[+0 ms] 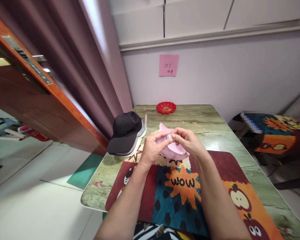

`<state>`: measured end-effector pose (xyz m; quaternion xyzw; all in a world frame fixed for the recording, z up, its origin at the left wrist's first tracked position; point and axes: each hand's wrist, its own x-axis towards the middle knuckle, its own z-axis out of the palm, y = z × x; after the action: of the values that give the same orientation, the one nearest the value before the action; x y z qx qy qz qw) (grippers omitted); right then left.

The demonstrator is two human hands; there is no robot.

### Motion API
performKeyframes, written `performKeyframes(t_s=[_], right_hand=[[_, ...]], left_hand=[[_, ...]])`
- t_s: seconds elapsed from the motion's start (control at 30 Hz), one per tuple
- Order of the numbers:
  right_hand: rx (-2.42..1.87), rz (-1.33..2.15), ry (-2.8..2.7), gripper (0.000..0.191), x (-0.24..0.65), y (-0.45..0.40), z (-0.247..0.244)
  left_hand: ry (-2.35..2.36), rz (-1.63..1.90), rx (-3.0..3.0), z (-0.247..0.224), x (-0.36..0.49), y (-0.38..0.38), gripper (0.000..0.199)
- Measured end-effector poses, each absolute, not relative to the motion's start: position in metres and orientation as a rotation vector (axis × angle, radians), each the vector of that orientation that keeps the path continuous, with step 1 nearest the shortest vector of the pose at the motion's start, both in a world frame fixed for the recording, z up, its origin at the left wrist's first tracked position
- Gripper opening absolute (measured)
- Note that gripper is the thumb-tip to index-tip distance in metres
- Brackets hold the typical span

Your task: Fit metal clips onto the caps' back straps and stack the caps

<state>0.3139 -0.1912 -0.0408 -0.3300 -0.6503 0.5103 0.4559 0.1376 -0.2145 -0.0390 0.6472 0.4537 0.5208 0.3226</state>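
Note:
Both hands meet over a pink dish (173, 151) with a pointed rim, which stands at the far edge of the patterned mat (162, 196). Between the fingertips is a small, shiny, whitish piece (169, 136), roughly square; its kind is too small to make out. My left hand (153, 145) pinches it from the left with thumb and fingers. From the other side, my right hand (191, 141) is closed on it with thumb and forefinger. The hands hide part of the dish, and what lies in it cannot be seen.
On the table's left edge sits a stack of caps (125, 131), a black one on top. A red scalloped plate (166, 107) is at the back by the wall, below a pink note (168, 65). An orange-brown door (47, 110) stands left; another patterned mat (277, 133) lies at right.

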Motion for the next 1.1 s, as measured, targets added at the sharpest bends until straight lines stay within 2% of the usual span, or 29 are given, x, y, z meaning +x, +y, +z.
performKeyframes(t_s=[0.37,0.6,1.1], right_hand=[[-0.760,1.341,-1.617,0.026,0.3150,-0.1932,-0.0372],[-0.747,1.252,-1.606,0.023,0.3119,-0.1905,-0.0419],[-0.810,1.305,-1.518,0.032,0.3126,-0.1888,-0.0436]], left_hand=[[1.157,1.401,1.686,-0.0423,0.1363,-0.2165,0.028],[1.197,1.415,1.594,-0.0455,0.1403,-0.2148,0.027],[1.192,1.324,1.651,-0.0412,0.1376,-0.2127,0.028]])
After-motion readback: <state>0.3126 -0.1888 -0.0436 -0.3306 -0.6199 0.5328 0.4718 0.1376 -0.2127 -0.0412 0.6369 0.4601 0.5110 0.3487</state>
